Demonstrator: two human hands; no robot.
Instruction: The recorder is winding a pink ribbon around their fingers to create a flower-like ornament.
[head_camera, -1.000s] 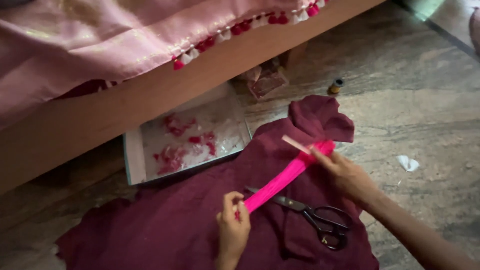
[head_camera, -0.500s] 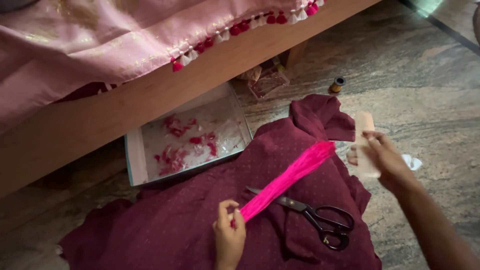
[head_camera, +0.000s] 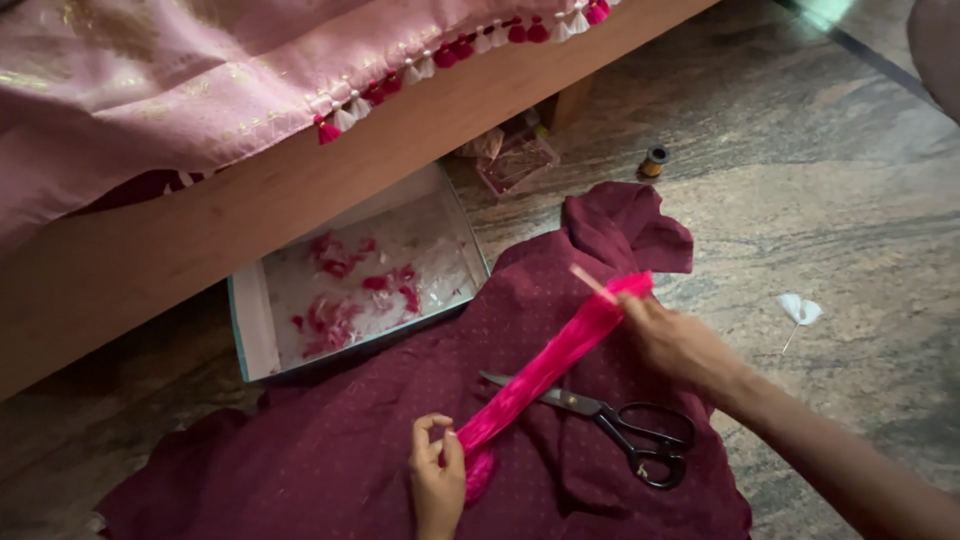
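While my left hand (head_camera: 438, 480) pinches the pink thread bundle (head_camera: 545, 370) and my right hand (head_camera: 672, 340) clamps its top, uneven pulling could tangle strands near the scissors (head_camera: 610, 425).

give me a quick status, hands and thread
Left hand pinches pink thread bundle low. Right hand grips its top end. Scissors lie beneath, on maroon cloth.

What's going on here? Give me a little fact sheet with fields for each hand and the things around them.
left hand: left hand pinches the lower end of a pink thread bundle
right hand: right hand holds the upper end, with a pale stick at it
bundle: stretched slantwise between the hands
under it: maroon cloth spread on the stone floor
scissors: black-handled scissors lying on the cloth
nearby: open box of pink and white scraps, small thread spool
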